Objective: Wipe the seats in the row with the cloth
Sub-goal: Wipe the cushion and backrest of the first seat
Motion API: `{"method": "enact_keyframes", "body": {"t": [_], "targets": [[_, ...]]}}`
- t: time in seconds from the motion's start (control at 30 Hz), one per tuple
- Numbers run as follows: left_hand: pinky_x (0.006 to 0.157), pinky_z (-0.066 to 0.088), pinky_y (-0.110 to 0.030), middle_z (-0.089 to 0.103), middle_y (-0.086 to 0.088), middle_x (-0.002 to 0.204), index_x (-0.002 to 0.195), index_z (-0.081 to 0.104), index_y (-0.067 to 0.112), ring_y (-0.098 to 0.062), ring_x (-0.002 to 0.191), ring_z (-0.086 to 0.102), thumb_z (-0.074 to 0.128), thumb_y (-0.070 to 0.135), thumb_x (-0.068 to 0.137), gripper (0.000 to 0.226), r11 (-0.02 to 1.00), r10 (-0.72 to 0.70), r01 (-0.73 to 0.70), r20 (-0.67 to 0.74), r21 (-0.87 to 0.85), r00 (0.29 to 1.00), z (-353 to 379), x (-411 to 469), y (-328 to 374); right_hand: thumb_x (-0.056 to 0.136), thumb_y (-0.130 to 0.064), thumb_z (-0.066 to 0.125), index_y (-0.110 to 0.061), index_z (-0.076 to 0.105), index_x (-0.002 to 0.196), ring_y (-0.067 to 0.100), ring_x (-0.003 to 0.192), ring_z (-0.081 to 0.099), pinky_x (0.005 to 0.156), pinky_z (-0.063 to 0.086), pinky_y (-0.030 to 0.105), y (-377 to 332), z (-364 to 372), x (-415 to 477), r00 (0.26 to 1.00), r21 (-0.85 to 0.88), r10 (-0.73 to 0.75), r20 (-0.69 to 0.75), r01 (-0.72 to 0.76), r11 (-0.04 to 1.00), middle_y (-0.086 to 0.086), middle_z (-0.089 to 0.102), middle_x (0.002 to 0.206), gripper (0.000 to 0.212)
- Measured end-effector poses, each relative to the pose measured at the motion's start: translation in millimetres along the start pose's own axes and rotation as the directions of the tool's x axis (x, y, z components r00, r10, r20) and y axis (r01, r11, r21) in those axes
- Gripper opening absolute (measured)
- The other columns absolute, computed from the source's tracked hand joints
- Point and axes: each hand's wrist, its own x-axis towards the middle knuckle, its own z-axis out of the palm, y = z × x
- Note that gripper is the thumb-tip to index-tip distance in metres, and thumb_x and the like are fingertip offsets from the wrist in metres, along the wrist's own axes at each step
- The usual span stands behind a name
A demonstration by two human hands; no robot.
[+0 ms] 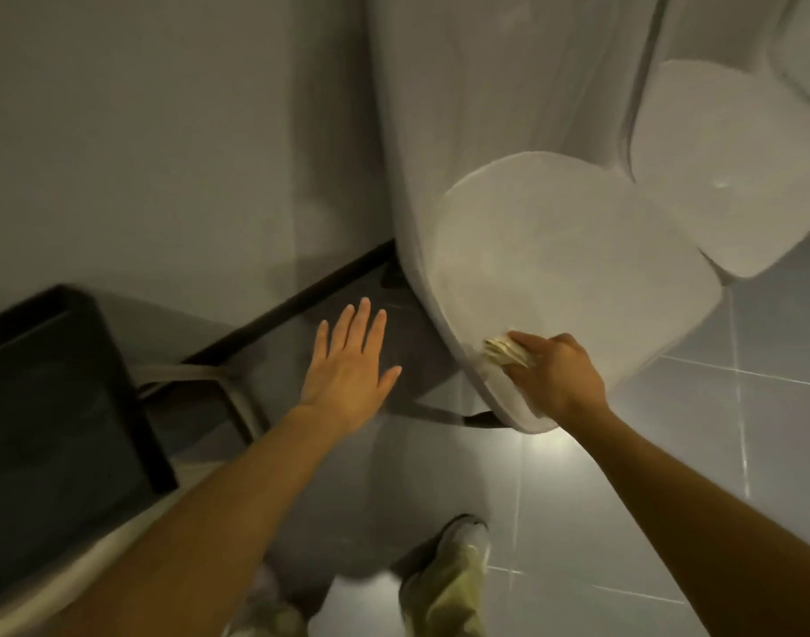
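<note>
A white moulded seat [573, 268] fills the upper middle, with its backrest [508, 85] rising toward the top. My right hand [554, 374] grips a folded cream cloth [508, 350] and presses it on the seat's front left edge. My left hand [350, 365] hovers over the floor to the left of the seat, fingers straight and spread, touching nothing. A second white seat [734, 177] of the row stands at the upper right.
A black chair seat [49, 429] on a pale metal frame [210, 374] stands at the left. A grey wall with a dark skirting strip [302, 305] runs behind. Grey floor tiles [669, 475] lie below, and my leg and shoe [458, 567] are at the bottom.
</note>
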Motion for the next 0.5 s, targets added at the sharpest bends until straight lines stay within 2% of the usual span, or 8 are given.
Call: {"method": "enact_keyframes", "body": {"t": [0.07, 0.2, 0.37, 0.5], "targets": [[0.118, -0.006, -0.042, -0.022, -0.007, 0.158, 0.151, -0.014, 0.015, -0.023, 0.146, -0.017, 0.026, 0.05, 0.102, 0.073, 1.0, -0.002, 0.002, 0.029, -0.011, 1.0, 1, 20, 21, 0.089, -0.044, 0.057, -0.034, 0.049, 0.134, 0.026, 0.101, 0.052, 0.078, 0.043, 0.03, 22, -9, 22, 1.0, 0.033, 0.028, -0.013, -0.028, 0.999, 0.008, 0.049, 0.116, 0.046], [0.118, -0.006, -0.041, -0.021, -0.01, 0.159, 0.151, -0.015, 0.012, -0.026, 0.146, -0.016, 0.028, 0.049, 0.102, 0.075, 1.0, -0.015, 0.014, 0.059, 0.011, 0.998, -2, 57, 43, 0.088, -0.044, 0.058, -0.035, 0.053, 0.13, 0.021, 0.083, 0.055, 0.069, 0.045, 0.028, 41, -17, 69, 0.998, 0.12, 0.051, -0.022, -0.048, 0.992, 0.007, 0.053, 0.113, 0.044], [0.117, -0.008, -0.036, -0.02, -0.011, 0.159, 0.15, -0.015, 0.008, -0.026, 0.146, -0.017, 0.029, 0.049, 0.101, 0.077, 0.996, 0.08, -0.083, 0.09, 0.029, 0.993, -12, 111, 64, 0.086, -0.041, 0.061, -0.032, 0.053, 0.13, 0.026, 0.088, 0.059, 0.079, 0.053, 0.035, 44, -37, 125, 0.997, 0.228, 0.073, -0.036, -0.063, 0.972, 0.008, 0.054, 0.111, 0.046], [0.116, -0.013, -0.035, -0.024, -0.01, 0.157, 0.149, -0.019, 0.007, -0.027, 0.145, -0.02, 0.024, 0.05, 0.101, 0.077, 0.984, 0.16, -0.166, 0.087, 0.071, 0.983, -17, 153, 75, 0.086, -0.04, 0.061, -0.031, 0.052, 0.132, 0.03, 0.096, 0.057, 0.082, 0.053, 0.041, 53, -58, 168, 0.998, 0.161, 0.015, -0.054, -0.006, 0.987, 0.009, 0.052, 0.108, 0.047]]}}
